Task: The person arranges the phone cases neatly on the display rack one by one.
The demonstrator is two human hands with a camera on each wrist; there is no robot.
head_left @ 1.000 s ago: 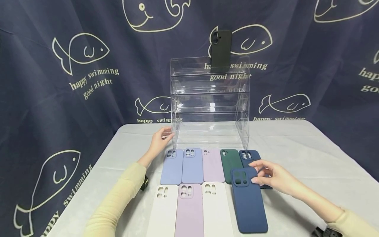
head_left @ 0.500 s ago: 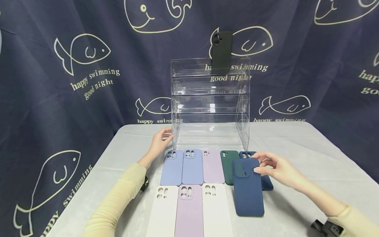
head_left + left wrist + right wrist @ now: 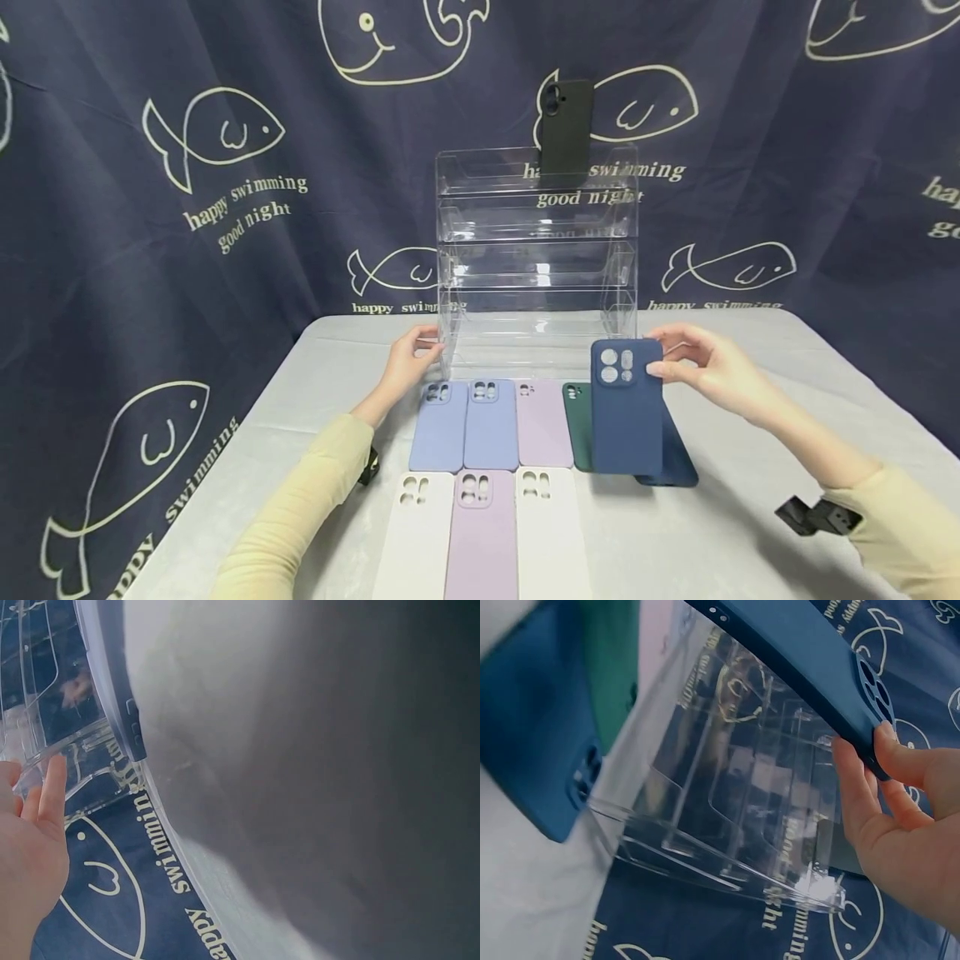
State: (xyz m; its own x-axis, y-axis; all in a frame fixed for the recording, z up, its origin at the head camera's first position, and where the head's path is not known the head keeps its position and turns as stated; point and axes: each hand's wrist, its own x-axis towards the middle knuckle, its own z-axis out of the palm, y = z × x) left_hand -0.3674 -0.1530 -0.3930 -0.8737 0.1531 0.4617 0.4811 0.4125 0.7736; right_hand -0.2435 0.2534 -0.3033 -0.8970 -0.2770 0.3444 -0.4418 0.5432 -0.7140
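Curtain [image 3: 330, 200]: dark and fish-printed, the backdrop to all else.
Desk [image 3: 795, 375]: pale-topped, in front of the curtain.
Clear rack [image 3: 487, 279]: tiered, upright on the desk; a black case [image 3: 566, 129] stands in its top tier, well above the rim. A jolt to the rack could topple that case, so much of it being unsupported.
Back row: two light blue cases [image 3: 491, 429], a lilac case [image 3: 544, 425], a green case [image 3: 580, 425] and a second navy case [image 3: 678, 454], lying flat before the rack.
Front row: two white cases [image 3: 551, 542] with a pink-lilac case [image 3: 482, 550] between them.
Held navy case [image 3: 628, 429]: in the air, roughly upright, cut-outs uppermost, near the rack's lower right corner. Its free lower end could swing into a tier lip, transparent edges being easy to misjudge.
Right grip [image 3: 701, 367]: narrow on this case's upper side edge, my thumb in front, fingers behind. Held at one edge only, the case could twist or slip if it struck something.
Left grip [image 3: 408, 362]: at the rack's left wall; whether I pinch it or merely touch it, I cannot tell. Too light a contact could let the rack slide under a push.
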